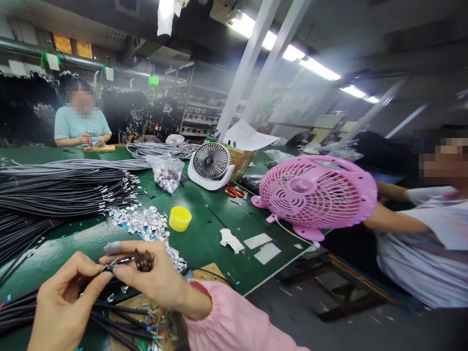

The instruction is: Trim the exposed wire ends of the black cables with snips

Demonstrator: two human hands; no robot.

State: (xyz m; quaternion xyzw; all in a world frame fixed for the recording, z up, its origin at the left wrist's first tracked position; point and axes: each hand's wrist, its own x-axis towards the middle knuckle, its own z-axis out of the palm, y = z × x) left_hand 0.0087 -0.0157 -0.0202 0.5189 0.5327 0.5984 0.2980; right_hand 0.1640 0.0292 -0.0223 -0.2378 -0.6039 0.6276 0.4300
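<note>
My left hand [69, 292] pinches a black cable between thumb and fingertips, just where its thin coloured wires [114, 262] come out. My right hand [157, 275], with a grey cover on one fingertip, has its thumb and index finger closed at those same wires. Out of the right hand's grip sticks a dark brown metal tool [144, 261] with jaw-like tips; its handles are hidden in the palm. Below both hands lie several black cables [120, 317] with stripped, coloured ends, partly over a wooden board [210, 272].
Scraps of silver foil [142, 222] are heaped beyond my hands, near a yellow cup [180, 219]. Bundled black cables [54, 195] fill the left. A white fan [211, 163], orange-handled scissors [235, 191] and a pink fan [316, 195] stand farther off. Two co-workers sit across and at right.
</note>
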